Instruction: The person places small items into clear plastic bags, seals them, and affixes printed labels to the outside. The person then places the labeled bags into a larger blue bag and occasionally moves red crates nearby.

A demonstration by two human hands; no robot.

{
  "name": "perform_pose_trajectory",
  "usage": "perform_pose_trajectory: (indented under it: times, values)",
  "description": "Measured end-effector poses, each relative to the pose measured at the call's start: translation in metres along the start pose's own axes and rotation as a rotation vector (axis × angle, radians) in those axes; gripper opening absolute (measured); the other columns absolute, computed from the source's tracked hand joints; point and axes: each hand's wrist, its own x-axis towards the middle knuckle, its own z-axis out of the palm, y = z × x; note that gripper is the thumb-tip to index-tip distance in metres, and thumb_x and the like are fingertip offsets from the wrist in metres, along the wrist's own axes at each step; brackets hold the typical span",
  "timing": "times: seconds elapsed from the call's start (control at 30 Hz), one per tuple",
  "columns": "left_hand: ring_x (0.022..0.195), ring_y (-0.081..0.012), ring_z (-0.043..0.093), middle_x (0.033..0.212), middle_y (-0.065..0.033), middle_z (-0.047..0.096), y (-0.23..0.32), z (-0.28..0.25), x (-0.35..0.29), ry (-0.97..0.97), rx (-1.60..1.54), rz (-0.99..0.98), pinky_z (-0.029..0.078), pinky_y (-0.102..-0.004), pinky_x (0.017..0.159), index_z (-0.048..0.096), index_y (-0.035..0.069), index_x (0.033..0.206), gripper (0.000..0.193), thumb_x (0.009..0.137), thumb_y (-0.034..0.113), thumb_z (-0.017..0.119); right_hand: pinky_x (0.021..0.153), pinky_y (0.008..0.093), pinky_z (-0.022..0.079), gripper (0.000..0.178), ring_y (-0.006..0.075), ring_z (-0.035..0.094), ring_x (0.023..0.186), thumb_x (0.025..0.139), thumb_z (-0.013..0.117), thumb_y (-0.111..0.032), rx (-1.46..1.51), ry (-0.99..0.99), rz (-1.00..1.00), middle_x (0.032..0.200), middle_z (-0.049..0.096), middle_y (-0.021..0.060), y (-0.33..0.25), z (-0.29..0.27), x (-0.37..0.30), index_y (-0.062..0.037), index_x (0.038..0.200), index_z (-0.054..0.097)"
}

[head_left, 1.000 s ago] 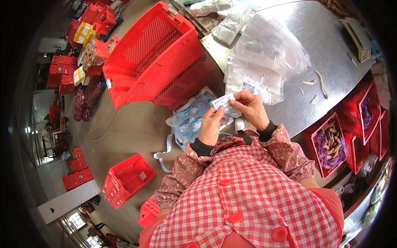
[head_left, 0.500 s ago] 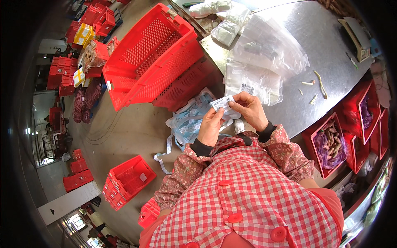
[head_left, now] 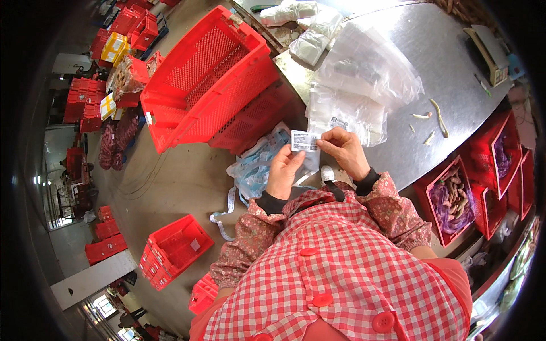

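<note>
Pinching a small white label [head_left: 303, 140] between both sets of fingertips, the person has it up in front of the body, face upward, beside the metal table [head_left: 455, 48]. The left hand [head_left: 284, 170] grips its lower edge, thumb on top; the right hand [head_left: 346, 152] nips the right edge, its other fingers curled in. I'd judge the step in hand to be handling this one label, perhaps parting it from its backing. The next move seems to call for a light edge grip, so that it neither creases nor sticks to itself.

I can't tell whether any backing remains, as its underside is hidden and the fingers cover part of its edges. Beyond the hands, a tangle of pale blue strips [head_left: 253, 175] is partly blocked from view. Clear plastic bags [head_left: 369, 71] overlap on the table, too glossy to count.
</note>
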Motion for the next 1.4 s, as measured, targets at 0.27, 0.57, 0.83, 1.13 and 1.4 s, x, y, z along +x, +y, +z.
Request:
perform_pose_trajectory:
  times: [0.27,0.57,0.83,1.13,1.4]
  values:
    - [0.078,-0.0033,0.053,0.084,0.0029,0.06,0.071,0.002,0.027,-0.48,0.435,-0.067,0.045,-0.0223,0.069,0.064,0.002,0.098,0.015,0.099,0.016,0.063,0.085,0.0303,0.048,0.04,0.0134,0.06,0.094,0.093,0.073,-0.03,-0.128,-0.483,-0.317,0.101,0.068,0.0051,-0.026,-0.017,-0.009,-0.0004,0.118,0.064]
    - [0.107,-0.0119,0.059,0.119,-0.0079,0.061,0.031,0.004,0.036,-0.154,0.497,0.249,0.046,-0.0239,0.088,0.06,0.001,0.124,0.037,0.099,0.026,0.065,0.077,0.0243,0.05,0.019,0.0073,0.06,0.085,0.097,0.067,-0.012,0.236,-0.177,-0.11,0.095,0.068,0.0008,0.013,-0.023,-0.024,0.002,0.11,0.066]
    - [0.073,-0.0017,0.055,0.085,0.0022,0.066,0.006,0.009,0.022,-0.026,0.302,-0.039,0.045,-0.0204,0.064,0.067,-0.002,0.108,0.026,0.1,0.023,0.064,0.076,0.0238,0.05,0.019,0.0068,0.061,0.084,0.097,0.067,-0.012,0.35,-0.123,-0.093,0.096,0.069,0.0019,0.031,-0.011,-0.022,0.0023,0.11,0.065]
    - [0.088,-0.0041,0.058,0.096,0.0018,0.066,0.03,0.007,0.009,-0.269,0.361,-0.201,0.047,-0.0219,0.081,0.067,-0.003,0.108,0.024,0.102,0.019,0.06,0.064,0.0203,0.044,0.017,0.0019,0.052,0.072,0.098,0.066,-0.018,0.155,-0.288,0.039,0.082,0.062,-0.0059,-0.001,-0.03,-0.001,-0.0014,0.099,0.069]
    - [0.09,-0.0053,0.06,0.098,0.0014,0.069,-0.004,0.021,0.006,-0.292,-0.051,-0.297,0.047,-0.022,0.082,0.07,0.0,0.109,0.022,0.101,0.02,0.062,0.069,0.0298,0.048,0.025,0.0087,0.055,0.073,0.096,0.068,-0.023,-0.128,-0.187,-0.295,0.075,0.065,0.0013,-0.015,-0.027,0.029,0.0015,0.093,0.069]
